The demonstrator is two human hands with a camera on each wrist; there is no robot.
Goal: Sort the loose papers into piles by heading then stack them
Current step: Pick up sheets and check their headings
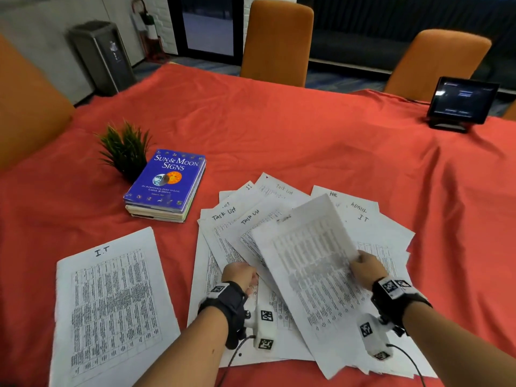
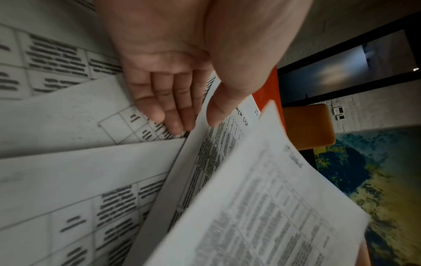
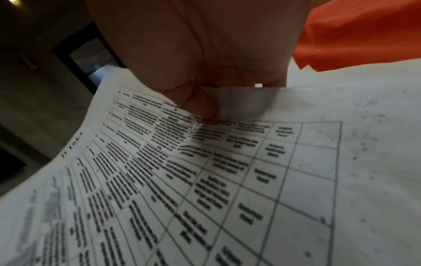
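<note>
Here, seen from the head camera, a person sat at a table point(image 1: 279, 129) draped in a red cloth, with a fanned heap of loose papers point(image 1: 223, 236) lying just in front. The right hand point(image 1: 367, 268) pinched the right edge of a lifted sheet point(image 1: 312, 263), which hung tilted and blurred above the heap. The left hand point(image 1: 240, 275) lay on the heap's left side, partly tucked beneath the lifted sheet. Headings reading "Task List", "Admin" and "IT" showed on the fanned pages. One sorted sheet point(image 1: 111, 300), headed "I.T", lay flat by itself to the left, apart from the heap. Farther back on the left stood a small potted plant point(image 1: 125, 149) beside a blue book point(image 1: 167, 180) resting on another book. A dark tablet point(image 1: 462, 100) on a stand sat at the far right, and orange chairs point(image 1: 276, 40) lined the far side.

From the left wrist, the left hand's point(image 2: 173, 72) fingers point(image 2: 168, 106) lay straight and close together, their tips pressing on the papers point(image 2: 68, 171), while the thumb rested atop a sheet marked "Task List"; the lifted sheet point(image 2: 262, 207) curved past on the right.

From the right wrist, the right hand's point(image 3: 200, 63) thumb and curled fingers point(image 3: 200, 104) gripped the edge of the lifted sheet point(image 3: 205, 180), its printed table facing the camera.
</note>
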